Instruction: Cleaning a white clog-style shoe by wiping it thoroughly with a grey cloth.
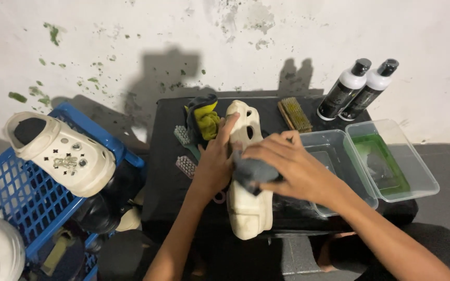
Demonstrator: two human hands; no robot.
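Two hands work a cream clog on the black counter at the centre of the frame

The left hand (215,161) grips the side of the clog (247,179), fingers curled round its edge; the right hand (287,166) is closed on a grey cloth (251,176) pressed against the clog's top. Two clear tubs (391,156) sit at right, two bottles (358,88) and a brush (295,114) above, a blue basket (22,198) carrying another clog (63,153) at left

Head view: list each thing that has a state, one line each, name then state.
left hand: gripping the cream clog
right hand: pressing a grey cloth on it
two bottles: upright, capped
two clear tubs: open
blue crate: holding another clog
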